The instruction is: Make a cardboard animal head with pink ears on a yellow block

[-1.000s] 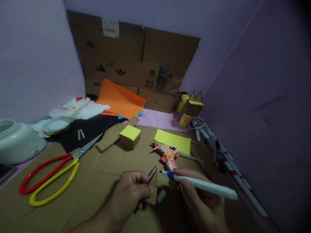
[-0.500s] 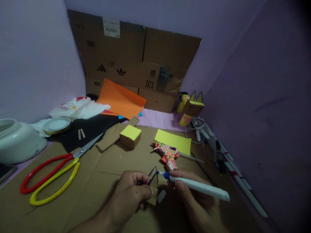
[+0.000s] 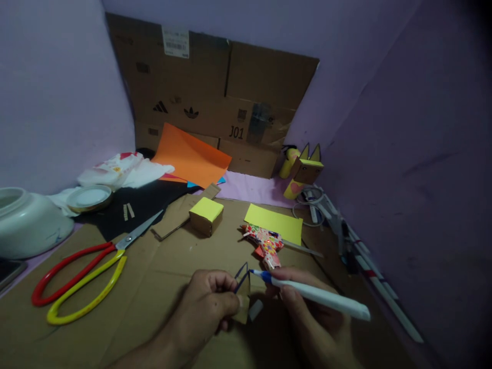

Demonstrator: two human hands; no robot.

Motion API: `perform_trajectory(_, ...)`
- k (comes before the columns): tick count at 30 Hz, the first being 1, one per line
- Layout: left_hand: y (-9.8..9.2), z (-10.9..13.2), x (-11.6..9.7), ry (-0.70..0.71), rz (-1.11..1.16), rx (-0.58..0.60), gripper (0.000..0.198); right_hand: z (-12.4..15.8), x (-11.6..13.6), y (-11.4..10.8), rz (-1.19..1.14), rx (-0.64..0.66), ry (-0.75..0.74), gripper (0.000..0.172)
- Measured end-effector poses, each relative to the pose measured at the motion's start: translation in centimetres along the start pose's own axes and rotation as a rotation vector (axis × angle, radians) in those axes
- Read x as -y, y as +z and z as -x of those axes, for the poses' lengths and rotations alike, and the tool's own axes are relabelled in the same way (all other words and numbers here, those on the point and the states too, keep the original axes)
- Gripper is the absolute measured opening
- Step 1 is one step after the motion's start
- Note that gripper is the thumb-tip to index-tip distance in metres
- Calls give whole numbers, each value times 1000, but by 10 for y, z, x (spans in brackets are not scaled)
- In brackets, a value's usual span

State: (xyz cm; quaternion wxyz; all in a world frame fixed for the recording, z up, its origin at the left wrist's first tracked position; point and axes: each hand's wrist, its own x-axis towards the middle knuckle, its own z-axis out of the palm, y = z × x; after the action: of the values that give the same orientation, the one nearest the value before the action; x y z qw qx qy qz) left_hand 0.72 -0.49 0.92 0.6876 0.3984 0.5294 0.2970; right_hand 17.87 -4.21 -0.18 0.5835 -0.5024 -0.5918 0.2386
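My left hand (image 3: 211, 302) pinches a small folded piece of cardboard (image 3: 243, 305) whose pointed upper part carries dark blue edge lines. In my right hand (image 3: 307, 312) is a white marker (image 3: 326, 297) with a blue neck, its tip at or very near the cardboard's edge. A small pale cylinder (image 3: 255, 310), perhaps the marker's cap, lies just right of the cardboard. Beyond my hands a flower-patterned glue gun (image 3: 267, 243) rests partly on a yellow paper sheet (image 3: 280, 221). Farther left stands a little cardboard box (image 3: 206, 218) with a yellow top.
Scissors (image 3: 111, 261) with red and yellow handles lie at left, near a white pot (image 3: 33, 223) and a round lid (image 3: 90, 198). Orange paper (image 3: 190, 156) leans at the back against a cardboard panel (image 3: 200, 77). A yellow eared cardboard figure (image 3: 307, 171) stands at back right.
The marker has shifted slightly right with my right hand, its tip moving a little along or off the cardboard edge. My left hand and the cardboard are nearly unmoved.
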Motion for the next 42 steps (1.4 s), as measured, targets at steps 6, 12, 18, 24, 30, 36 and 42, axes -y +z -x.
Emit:
perform_trajectory(6,1,2,-2,-11,-14,1,15,1,3,0,-18,41,39,12)
perform_trajectory(12,-1,1,1,-4,-9,-13,14,3,3,1,-79,-20,77,10)
perform_trajectory(18,0,1,-2,10,-28,9,14,0,3,2,-16,22,18,13)
perform_trajectory(24,-1,1,-2,0,-32,-10,15,4,2,1,-42,57,72,9)
perform_trajectory(30,-1,1,0,14,-19,-9,14,2,2,-2,-49,45,2,13)
perform_trajectory(36,-1,1,-4,1,-5,-6,14,-1,1,0,-50,121,-57,25)
perform_trajectory(42,-2,1,-4,11,9,8,14,5,-3,-2,16,44,46,11)
